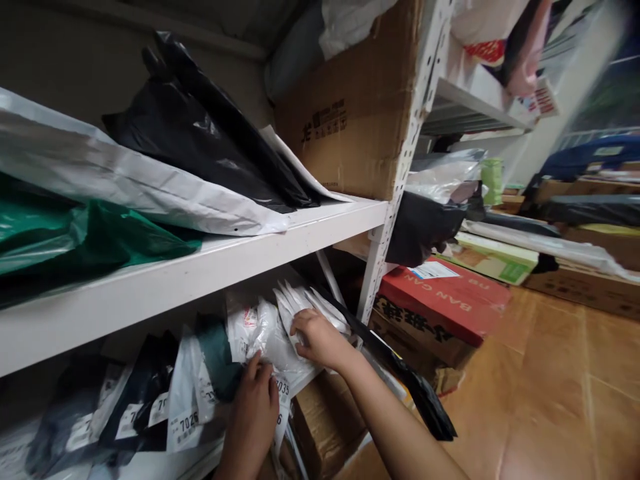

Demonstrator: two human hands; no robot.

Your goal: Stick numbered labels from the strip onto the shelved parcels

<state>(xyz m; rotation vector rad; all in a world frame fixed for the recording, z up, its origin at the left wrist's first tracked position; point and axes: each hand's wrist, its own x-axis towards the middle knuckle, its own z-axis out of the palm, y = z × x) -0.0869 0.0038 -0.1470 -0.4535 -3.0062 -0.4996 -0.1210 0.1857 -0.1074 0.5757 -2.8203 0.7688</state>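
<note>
My right hand (317, 339) reaches into the lower shelf, its fingers curled over the edge of a white plastic parcel bag (290, 303) in an upright row. Just left and nearer, my left hand (257, 393) has its fingers stretched out, the tips against a clear-wrapped white parcel (267, 330) with a red mark. A paper label (281, 393) printed 7035 hangs beside the left fingers. Further left along the row stand a dark green parcel (219, 350), a grey-white bag labelled 7026 (187, 419) and several dark bags with number labels (130, 420).
The shelf board (200, 267) above my hands carries black (200, 140), white (125, 170) and green (85, 227) bags and a large carton (350, 113). A perforated post (395, 193) stands right. A red box (450, 293) and a long black package (400, 373) lie beyond it.
</note>
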